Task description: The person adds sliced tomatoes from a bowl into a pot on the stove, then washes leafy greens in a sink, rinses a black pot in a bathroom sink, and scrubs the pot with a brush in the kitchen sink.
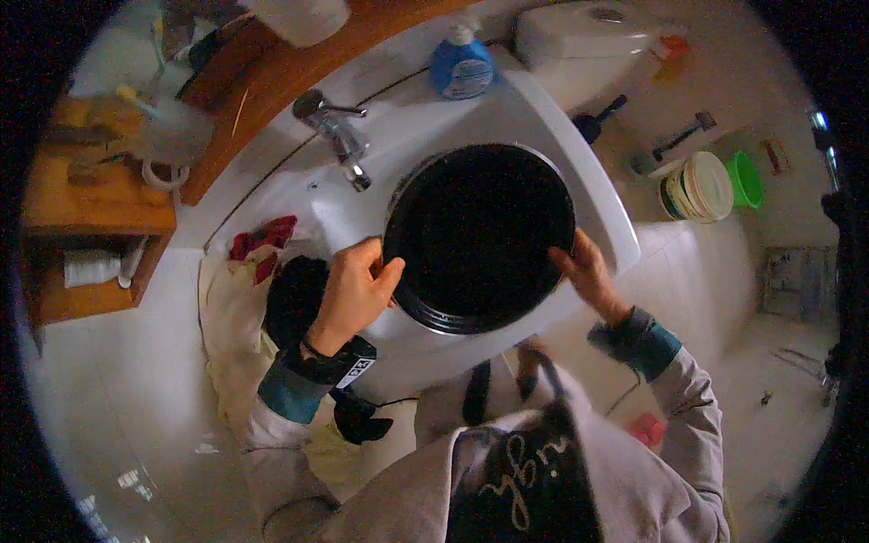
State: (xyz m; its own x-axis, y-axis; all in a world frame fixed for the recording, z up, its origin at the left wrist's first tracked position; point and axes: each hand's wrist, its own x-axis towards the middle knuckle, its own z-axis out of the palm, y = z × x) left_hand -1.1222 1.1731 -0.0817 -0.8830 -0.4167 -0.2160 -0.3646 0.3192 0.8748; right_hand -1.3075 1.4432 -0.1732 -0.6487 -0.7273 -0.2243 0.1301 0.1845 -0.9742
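Observation:
My left hand (361,288) grips the left rim of a round black container (482,237), its thumb over the edge. On the right rim, my right hand (588,273) holds the same container, the thumb also on top. The container is tipped with its dark round face towards me, over the white washbasin (326,210). Too little light reaches that face to tell what, if anything, is inside. A chrome tap (339,136) stands at the basin's back left, apart from the container.
A blue pump bottle (461,68) stands on the basin's back ledge. Cloths (234,326) and a black item (299,292) lie at the left. Beyond the right edge are a white tub (699,186), a green bucket (745,180) and a toilet cistern (577,34). A wooden shelf (102,210) flanks the left.

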